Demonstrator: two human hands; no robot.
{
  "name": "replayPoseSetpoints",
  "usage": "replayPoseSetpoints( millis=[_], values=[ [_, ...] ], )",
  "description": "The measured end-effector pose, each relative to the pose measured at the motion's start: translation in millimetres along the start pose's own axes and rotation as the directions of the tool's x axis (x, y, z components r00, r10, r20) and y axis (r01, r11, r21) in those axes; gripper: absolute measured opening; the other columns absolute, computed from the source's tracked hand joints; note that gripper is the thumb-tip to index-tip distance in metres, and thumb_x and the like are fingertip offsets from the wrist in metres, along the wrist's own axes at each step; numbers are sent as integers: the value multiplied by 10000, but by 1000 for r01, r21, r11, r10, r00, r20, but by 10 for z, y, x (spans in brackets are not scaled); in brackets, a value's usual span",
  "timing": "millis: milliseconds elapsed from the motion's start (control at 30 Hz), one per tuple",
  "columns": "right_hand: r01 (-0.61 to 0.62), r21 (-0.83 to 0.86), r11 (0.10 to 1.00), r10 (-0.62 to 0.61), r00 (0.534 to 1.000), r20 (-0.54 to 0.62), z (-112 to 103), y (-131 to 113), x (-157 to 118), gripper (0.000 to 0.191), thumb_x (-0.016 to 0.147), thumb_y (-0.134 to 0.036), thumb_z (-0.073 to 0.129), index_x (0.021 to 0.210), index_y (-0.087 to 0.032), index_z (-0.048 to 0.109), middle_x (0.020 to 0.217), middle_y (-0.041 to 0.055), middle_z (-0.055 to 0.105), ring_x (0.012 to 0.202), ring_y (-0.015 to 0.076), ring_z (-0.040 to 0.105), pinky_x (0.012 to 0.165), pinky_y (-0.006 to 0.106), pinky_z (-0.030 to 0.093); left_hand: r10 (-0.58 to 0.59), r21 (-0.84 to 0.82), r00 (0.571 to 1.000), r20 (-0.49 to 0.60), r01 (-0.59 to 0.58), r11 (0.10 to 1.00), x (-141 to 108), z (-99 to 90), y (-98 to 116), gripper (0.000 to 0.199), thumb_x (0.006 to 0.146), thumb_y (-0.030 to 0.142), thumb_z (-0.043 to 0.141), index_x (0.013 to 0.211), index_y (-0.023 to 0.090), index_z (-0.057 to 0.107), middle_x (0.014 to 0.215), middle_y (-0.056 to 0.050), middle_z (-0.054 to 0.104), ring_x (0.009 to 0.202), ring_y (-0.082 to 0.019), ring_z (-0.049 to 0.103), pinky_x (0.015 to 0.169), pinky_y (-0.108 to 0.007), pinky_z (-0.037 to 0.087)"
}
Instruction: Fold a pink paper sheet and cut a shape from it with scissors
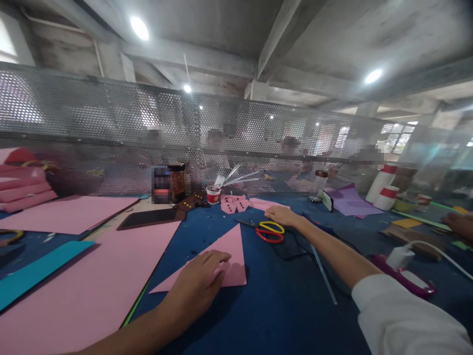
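A folded pink paper triangle (234, 264) lies on the blue tabletop in front of me. My left hand (201, 271) rests on it with the fingers stretched over its surface. My right hand (283, 215) reaches forward beside a flat pink paper piece (268, 203), its fingers curled in. What they hold, if anything, is hidden. Just below that hand lie scissors (269, 231) with yellow and red handles, the blades pointing left. Pink pieces with black dots (234, 203) sit farther back, left of the right hand.
Large pink sheets (92, 286) and a teal strip (44, 268) cover the left side. A dark tablet (148, 218), a paper cup (213, 195) and a brown jar (177, 182) stand behind. At right are purple paper (351, 199), a power strip (410, 278) and another person's hand (458, 224).
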State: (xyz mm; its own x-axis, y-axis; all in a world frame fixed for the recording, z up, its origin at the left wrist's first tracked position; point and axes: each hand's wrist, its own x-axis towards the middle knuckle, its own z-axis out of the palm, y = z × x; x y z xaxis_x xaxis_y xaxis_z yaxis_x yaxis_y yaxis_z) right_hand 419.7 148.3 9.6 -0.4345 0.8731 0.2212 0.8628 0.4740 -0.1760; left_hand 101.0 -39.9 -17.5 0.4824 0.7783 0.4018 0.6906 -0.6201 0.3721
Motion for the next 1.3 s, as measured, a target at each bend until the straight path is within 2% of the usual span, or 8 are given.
replayPoseSetpoints(
  millis=[133,267,467,633,800,1033,1167,1300],
  values=[
    [-40,-26,999,38,998,-56,-72,-40,23,232,907,-306,508,923,-171,695,1025,89,690,983,210,609,853,287,420,-93,169,996,-7,93,981,29,-19,-131,354,852,164,456,1183,207,576,1234,-89,630,1123,-280,560,930,-431,420],
    [-6,-10,1000,5,996,-93,-118,-310,-59,226,906,-323,525,927,-148,666,973,88,669,904,197,597,813,293,412,-193,252,981,-5,188,949,28,-103,-168,404,797,210,515,1195,187,582,1268,-120,612,1143,-328,543,923,-462,404],
    [294,107,950,-291,956,-39,-151,-1023,-553,214,923,-362,535,946,-193,665,972,49,673,895,180,600,812,297,404,-231,298,973,-9,223,928,15,-124,-127,473,824,445,555,1212,173,568,1240,-143,620,1149,-365,529,914,-476,387],
    [418,98,903,-412,908,-72,-123,-1311,-916,174,932,-309,541,969,-188,660,983,52,677,966,188,591,885,330,391,-264,270,964,-21,260,927,46,-88,-179,526,733,248,590,1250,169,537,1257,-137,598,1153,-336,526,939,-430,392],
    [301,214,929,-276,951,-142,-79,-1312,-992,131,909,-246,555,977,-190,652,988,44,682,943,176,602,851,318,418,-239,109,968,-80,247,963,57,-66,-277,628,693,77,463,1301,230,491,1313,-73,536,1159,-265,543,942,-379,417],
    [40,549,835,-7,998,-63,12,-1262,-950,185,862,-281,602,1019,-189,632,980,40,678,883,166,621,794,309,470,-300,-202,938,-174,264,943,113,-234,-319,389,805,204,499,1180,248,593,1096,-34,628,910,-218,604,816,-333,453],
    [-11,667,745,7,1000,9,41,-1293,-936,255,857,-323,616,1068,-180,616,1009,53,674,908,170,628,808,307,478,-429,-379,882,-193,336,862,160,-402,-314,381,808,346,596,1169,223,607,918,-24,675,793,-214,613,710,-308,445],
    [63,667,742,-99,995,16,-26,-1377,-995,189,892,-285,559,1035,-199,647,1018,37,684,924,165,628,820,293,466,-501,-557,825,-262,295,777,180,-555,-330,342,808,365,635,1121,229,636,1074,-30,676,921,-206,603,784,-288,431]
  ],
)
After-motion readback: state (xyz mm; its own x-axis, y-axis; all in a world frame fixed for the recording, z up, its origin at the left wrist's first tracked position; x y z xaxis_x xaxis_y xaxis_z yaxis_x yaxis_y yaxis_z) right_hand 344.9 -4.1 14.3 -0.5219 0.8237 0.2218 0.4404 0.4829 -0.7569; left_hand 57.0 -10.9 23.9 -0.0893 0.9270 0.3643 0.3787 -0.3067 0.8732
